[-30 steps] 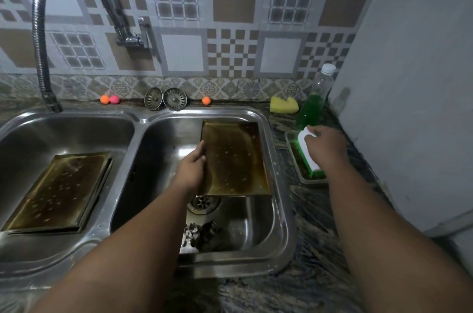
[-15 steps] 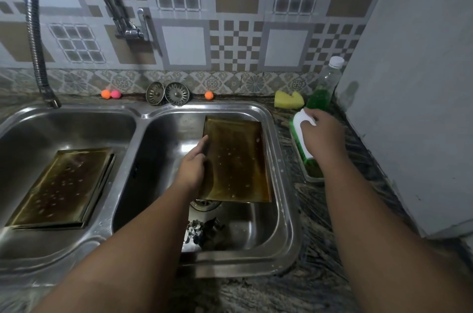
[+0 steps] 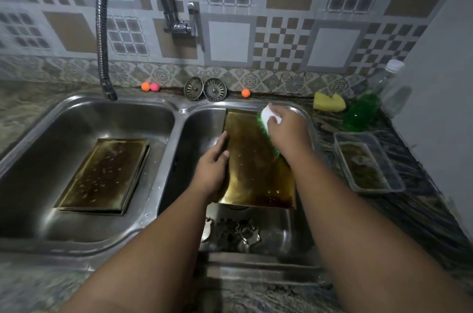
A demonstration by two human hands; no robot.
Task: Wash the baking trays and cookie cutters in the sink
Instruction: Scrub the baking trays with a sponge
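While the browned baking tray [image 3: 256, 169] leans in the sink's [image 3: 179, 106] right basin, the left hand [image 3: 212, 172] clasps its left edge and the right hand [image 3: 288, 131] is wrapped round a white brush [image 3: 268, 118], green bristles pressed to the tray's upper part. Cookie cutters [image 3: 236, 233] lie below it. A second tray [image 3: 102, 174] lies in the left basin. Right of the sink sit a clear tub [image 3: 368, 163], green bottle [image 3: 363, 113] and yellow sponge [image 3: 329, 103].
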